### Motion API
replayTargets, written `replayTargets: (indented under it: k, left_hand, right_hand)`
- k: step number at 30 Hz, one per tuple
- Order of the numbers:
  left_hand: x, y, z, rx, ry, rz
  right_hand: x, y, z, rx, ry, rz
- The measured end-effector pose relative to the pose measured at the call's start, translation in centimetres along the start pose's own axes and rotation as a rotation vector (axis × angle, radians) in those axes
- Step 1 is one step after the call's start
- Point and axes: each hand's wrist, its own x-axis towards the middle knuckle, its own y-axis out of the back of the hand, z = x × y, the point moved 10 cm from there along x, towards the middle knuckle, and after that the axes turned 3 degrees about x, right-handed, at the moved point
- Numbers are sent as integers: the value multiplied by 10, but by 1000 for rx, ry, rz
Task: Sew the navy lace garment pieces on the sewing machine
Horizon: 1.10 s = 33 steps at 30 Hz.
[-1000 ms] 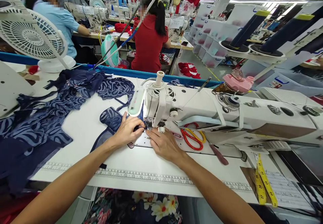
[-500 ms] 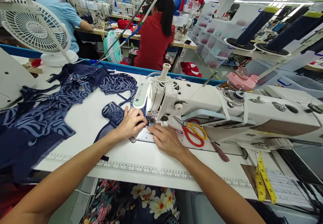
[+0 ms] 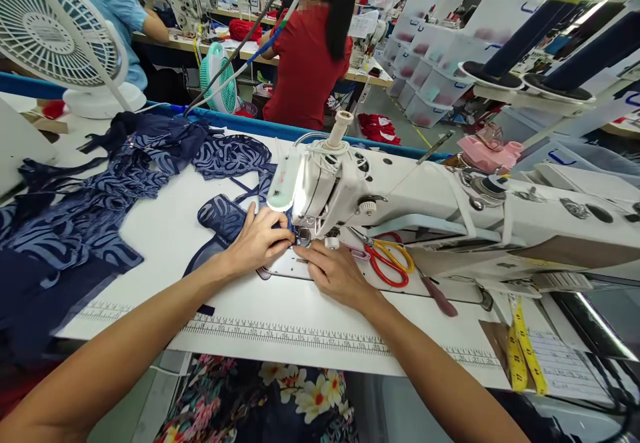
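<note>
My left hand (image 3: pixel 261 235) is at the left of the sewing machine's (image 3: pixel 415 186) presser foot (image 3: pixel 303 235), thumb and fingers pinched on the edge of a navy patterned garment (image 3: pixel 220 220). That garment has a rounded cup-shaped part and sheer panels, and it lies partly beneath my left hand and wrist. Close in front of the foot, my right hand (image 3: pixel 333 271) rests on the machine bed with its fingers bent together. Its index fingertip points at the sewing spot. What those fingers grip, if anything, is too small to tell.
Red-and-yellow-handled scissors (image 3: pixel 387 263) and a tool with a dark red handle (image 3: pixel 440 296) lie right of my right hand. A navy garment pile (image 3: pixel 100 223) covers the left side. A printed ruler (image 3: pixel 285 335) runs along the front edge, near a yellow tape measure (image 3: pixel 520 356).
The camera view has tilted and shifted slightly. Both hands stay close by the presser foot, with hardly any visible movement of the garment.
</note>
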Motion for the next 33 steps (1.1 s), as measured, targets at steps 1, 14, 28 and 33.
replayTargets:
  k: [1,14,28,33]
  left_hand:
    - [1,-1,-2,-11,7,-12]
    - [0,4,10,110,-59,45]
    - [-12,10,27,58,-331,-63]
    - [-20,10,43,238,-380,119]
  right_hand:
    - [0,1,0,15,3,10]
    - [-3,10,7,8,-46,125]
    - [6,-2,-12,-340,33,-35]
    - [6,6,-10,-347,48,35]
